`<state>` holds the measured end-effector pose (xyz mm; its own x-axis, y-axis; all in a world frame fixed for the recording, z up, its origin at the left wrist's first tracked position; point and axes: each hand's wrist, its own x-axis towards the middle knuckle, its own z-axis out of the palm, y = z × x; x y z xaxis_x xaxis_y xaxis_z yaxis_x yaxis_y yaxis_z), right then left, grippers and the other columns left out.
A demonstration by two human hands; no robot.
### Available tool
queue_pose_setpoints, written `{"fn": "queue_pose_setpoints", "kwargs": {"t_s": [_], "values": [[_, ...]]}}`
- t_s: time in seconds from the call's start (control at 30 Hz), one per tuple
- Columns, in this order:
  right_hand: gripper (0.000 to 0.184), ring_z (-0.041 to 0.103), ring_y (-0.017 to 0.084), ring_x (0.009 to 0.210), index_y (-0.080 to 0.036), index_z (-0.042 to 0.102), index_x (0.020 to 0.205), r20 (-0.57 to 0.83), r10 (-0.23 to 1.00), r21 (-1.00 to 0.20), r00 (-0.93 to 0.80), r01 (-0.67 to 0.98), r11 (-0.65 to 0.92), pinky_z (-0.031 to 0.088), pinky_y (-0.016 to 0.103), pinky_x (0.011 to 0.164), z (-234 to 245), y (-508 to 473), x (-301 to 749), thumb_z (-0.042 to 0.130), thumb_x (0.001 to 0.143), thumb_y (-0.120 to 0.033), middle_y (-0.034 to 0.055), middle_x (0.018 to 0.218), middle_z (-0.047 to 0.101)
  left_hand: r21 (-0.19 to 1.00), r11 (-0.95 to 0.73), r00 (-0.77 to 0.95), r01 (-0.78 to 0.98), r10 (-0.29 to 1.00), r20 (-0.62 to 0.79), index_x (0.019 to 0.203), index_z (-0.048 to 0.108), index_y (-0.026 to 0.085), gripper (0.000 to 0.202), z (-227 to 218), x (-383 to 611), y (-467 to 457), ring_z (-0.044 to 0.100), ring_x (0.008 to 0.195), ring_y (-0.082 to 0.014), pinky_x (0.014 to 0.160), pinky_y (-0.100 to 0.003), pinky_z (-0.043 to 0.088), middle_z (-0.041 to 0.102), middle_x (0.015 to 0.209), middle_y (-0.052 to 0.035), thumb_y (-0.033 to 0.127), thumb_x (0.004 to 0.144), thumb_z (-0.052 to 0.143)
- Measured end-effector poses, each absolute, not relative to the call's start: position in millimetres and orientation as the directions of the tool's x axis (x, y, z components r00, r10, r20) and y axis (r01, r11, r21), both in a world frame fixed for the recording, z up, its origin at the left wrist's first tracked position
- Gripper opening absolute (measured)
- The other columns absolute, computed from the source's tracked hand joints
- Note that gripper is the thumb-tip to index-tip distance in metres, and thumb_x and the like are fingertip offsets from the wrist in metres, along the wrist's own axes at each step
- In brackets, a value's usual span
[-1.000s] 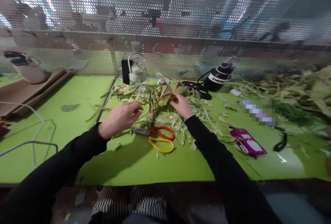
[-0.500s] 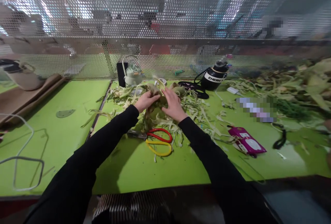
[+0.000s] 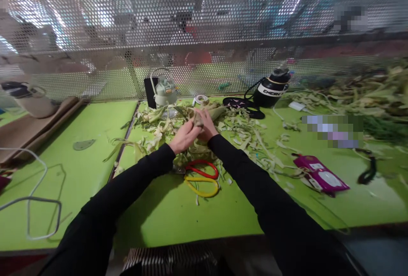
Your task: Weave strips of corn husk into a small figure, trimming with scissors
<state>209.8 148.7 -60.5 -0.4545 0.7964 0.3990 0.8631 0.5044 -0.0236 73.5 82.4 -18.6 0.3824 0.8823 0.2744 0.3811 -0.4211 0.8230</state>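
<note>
Pale green corn husks [image 3: 159, 129] lie in a loose, shredded heap on the green table, and both hands are close together over the middle of it. My left hand [image 3: 185, 136] is closed, its fingers pinching a wilted, brownish corn husk [image 3: 198, 119]. Just behind it, my right hand [image 3: 208, 126] closes on the same husk from the right; its fingers are partly hidden. A longer husk [image 3: 216, 113] sticks out to the right of the hands. Scissors with one red and one yellow handle [image 3: 202, 186] lie nearer me, their blades mostly hidden under the left wrist and husks.
A pale green bottle [image 3: 165, 91] and a black bottle [image 3: 270, 91] stand by the perforated metal screen [image 3: 204, 21]. On the right are a magenta packet [image 3: 320, 174] and a large husk pile [image 3: 366, 93]. A white cable [image 3: 38, 169] and brown tray [image 3: 35, 131] lie left.
My hands have come together and closed on the husk; the right hand was spread open before. The view has shifted slightly, so the table things appear a little further right.
</note>
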Motion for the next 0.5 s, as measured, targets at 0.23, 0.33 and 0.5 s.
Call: {"fn": "queue_pose_setpoints", "kwargs": {"t_s": [0.23,0.33,0.5], "values": [[0.03,0.061,0.022,0.111,-0.021,0.061,0.122,0.417,0.805,0.0,-0.422,0.886,0.464,0.053,0.044,0.094,-79,148,214,0.057,0.096,-0.035,0.0093,0.13,0.06,0.566,-0.487,0.471,0.665,0.862,0.188,0.088,0.051,0.019,0.01,-20,104,56,0.062,0.076,-0.0261,0.078,-0.038,0.046,0.062,0.078,-0.0085,0.026,0.084,0.045],[0.019,0.055,0.022,0.124,-0.025,0.067,0.11,0.4,0.813,-0.012,-0.423,0.885,0.466,0.044,0.041,0.106,-77,141,214,0.053,0.097,-0.027,0.0048,0.131,0.062,0.433,-0.491,0.484,0.756,0.865,0.136,0.096,0.053,0.017,0.018,-16,112,51,0.066,0.08,-0.0286,0.077,-0.037,0.047,0.067,0.084,-0.0119,0.028,0.088,0.041],[0.024,0.052,0.021,0.126,-0.026,0.068,0.106,0.386,0.838,-0.044,-0.387,0.899,0.435,0.038,0.033,0.108,-70,133,212,0.046,0.097,-0.024,0.0018,0.134,0.062,0.334,-0.491,0.488,0.804,0.867,0.099,0.104,0.052,0.015,0.025,-9,114,43,0.069,0.08,-0.028,0.073,-0.035,0.048,0.071,0.088,-0.0135,0.029,0.093,0.035]]}}
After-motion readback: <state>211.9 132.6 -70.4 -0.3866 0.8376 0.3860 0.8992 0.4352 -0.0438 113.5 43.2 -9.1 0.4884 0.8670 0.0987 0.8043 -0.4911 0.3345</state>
